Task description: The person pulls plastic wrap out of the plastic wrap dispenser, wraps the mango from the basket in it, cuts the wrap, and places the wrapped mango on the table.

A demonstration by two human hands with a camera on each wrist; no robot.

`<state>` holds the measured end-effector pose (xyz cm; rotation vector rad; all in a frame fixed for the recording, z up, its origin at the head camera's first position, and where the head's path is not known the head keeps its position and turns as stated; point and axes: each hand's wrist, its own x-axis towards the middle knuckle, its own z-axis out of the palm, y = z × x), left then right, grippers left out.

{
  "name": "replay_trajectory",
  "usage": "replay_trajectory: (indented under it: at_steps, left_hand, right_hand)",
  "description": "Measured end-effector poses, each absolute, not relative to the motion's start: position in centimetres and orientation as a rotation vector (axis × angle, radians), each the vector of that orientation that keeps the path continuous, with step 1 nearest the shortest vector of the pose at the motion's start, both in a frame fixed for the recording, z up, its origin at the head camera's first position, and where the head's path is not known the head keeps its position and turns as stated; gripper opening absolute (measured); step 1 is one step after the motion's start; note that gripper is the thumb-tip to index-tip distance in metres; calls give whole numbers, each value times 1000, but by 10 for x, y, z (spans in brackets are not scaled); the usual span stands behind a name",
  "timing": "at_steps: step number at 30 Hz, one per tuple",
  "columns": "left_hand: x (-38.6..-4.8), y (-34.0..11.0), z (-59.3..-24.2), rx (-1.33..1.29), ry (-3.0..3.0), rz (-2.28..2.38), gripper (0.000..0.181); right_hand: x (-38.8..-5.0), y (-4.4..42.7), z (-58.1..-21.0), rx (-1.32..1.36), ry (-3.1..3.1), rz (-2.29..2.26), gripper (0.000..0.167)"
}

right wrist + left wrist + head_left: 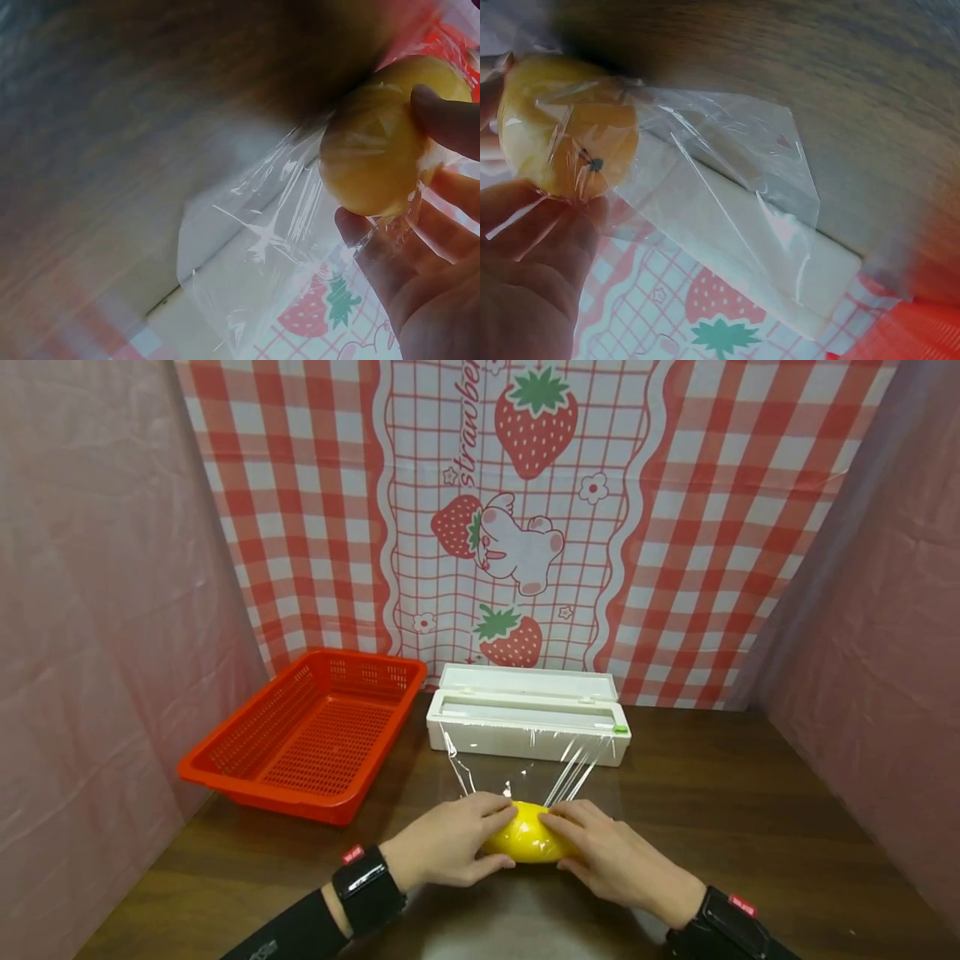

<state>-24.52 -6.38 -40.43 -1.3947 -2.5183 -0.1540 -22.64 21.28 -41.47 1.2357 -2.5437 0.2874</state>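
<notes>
A yellow oblong fruit (528,837), with a small dark stem mark in the left wrist view, sits at the front middle of the table. Clear cling film (727,172) covers it and stretches, creased, back to a long white cling film box (525,742) with its lid raised. My left hand (459,842) grips the fruit's left end, thumb in front and fingers on top through the film. At the other end my right hand (618,857) holds it the same way, with thumb and fingers around it in the right wrist view. The fruit's underside is hidden.
A red plastic basket (386,752) stands at the left, beside the box. Under everything is a dark wooden table (720,810). A checked strawberry cloth (697,552) hangs behind, and pink cloths (112,568) hang at both sides.
</notes>
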Motion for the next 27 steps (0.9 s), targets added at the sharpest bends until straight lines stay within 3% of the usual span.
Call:
replay_trajectory:
  at_steps: [12,18,27]
  left_hand:
    - [-245,-55,-415,-1287,-2416,212,92]
    - [-252,-54,-419,-1261,-2476,135,88]
    - [-259,-57,-415,-1263,-2753,-300,83]
  right_hand:
    - [-228,214,-415,1212,-2570,233,73]
    - [-229,216,-416,1204,-2588,256,78]
    - [-235,218,-413,1186,-2628,343,65]
